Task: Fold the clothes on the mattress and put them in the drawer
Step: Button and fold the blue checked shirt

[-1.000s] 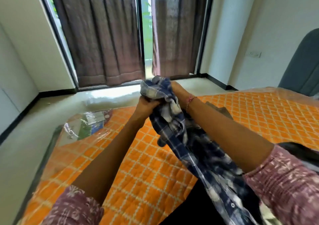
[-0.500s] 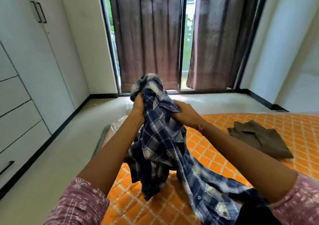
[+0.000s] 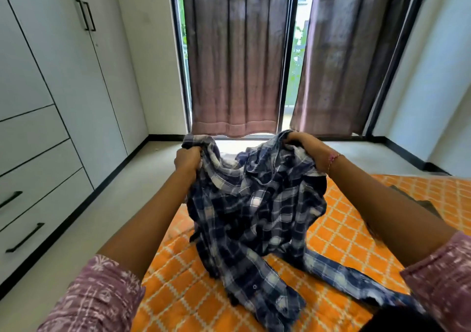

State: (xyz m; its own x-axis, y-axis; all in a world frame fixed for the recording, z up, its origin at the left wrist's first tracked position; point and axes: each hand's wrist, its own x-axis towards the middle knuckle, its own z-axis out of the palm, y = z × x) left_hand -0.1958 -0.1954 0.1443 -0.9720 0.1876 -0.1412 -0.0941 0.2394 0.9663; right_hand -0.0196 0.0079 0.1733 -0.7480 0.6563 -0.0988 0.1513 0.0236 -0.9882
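Observation:
A blue and white plaid shirt [image 3: 254, 212] hangs bunched between my two hands above the orange quilted mattress [image 3: 356, 229]. My left hand [image 3: 187, 159] grips one upper edge of the shirt, fingers curled round the cloth. My right hand [image 3: 309, 150] grips the other upper edge, about a shirt's width away. The shirt's lower part and a sleeve trail onto the mattress toward me. The white drawers [image 3: 38, 204] with black handles stand shut at the left.
A dark olive garment [image 3: 423, 203] lies on the mattress at the right, mostly hidden behind my right arm. A tall white wardrobe [image 3: 63, 51] lines the left wall. Brown curtains [image 3: 234, 64] cover the window ahead. Pale floor [image 3: 114, 204] runs between mattress and drawers.
My hands have moved apart, spreading the top of the plaid shirt wide. The view has turned left, bringing the wardrobe drawers further in.

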